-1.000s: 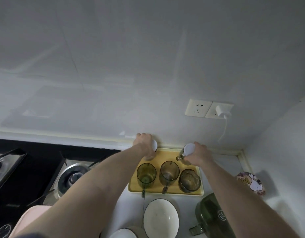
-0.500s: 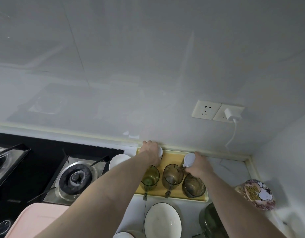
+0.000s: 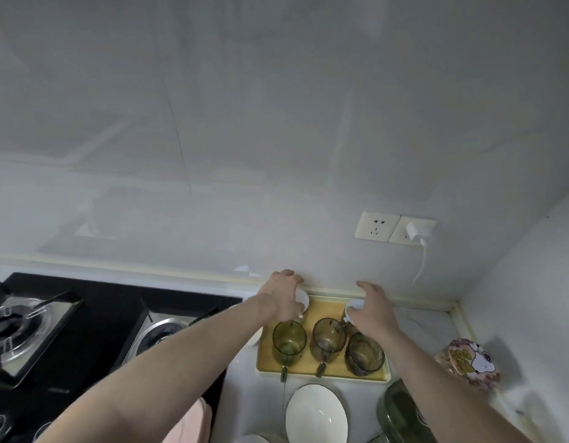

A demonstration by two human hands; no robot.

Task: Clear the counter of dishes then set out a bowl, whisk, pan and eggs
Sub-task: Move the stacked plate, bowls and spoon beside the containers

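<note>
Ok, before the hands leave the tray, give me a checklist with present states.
1. Left hand has a grip on its small white cup: ok.
2. Right hand has a grip on the other white cup: cannot tell, fingers look spread over it.
3. Both cups over the yellow tray: ok.
4. Three green glass mugs upright, untouched: ok.
5. White bowl clear of both arms: ok.
6. Counter cleared of dishes: not ok.

Three green glass mugs [image 3: 328, 335] on one yellow tray [image 3: 324, 372], two small white cups [image 3: 353, 306], two burners [image 3: 11, 326], two wall sockets [image 3: 376, 226].
</note>
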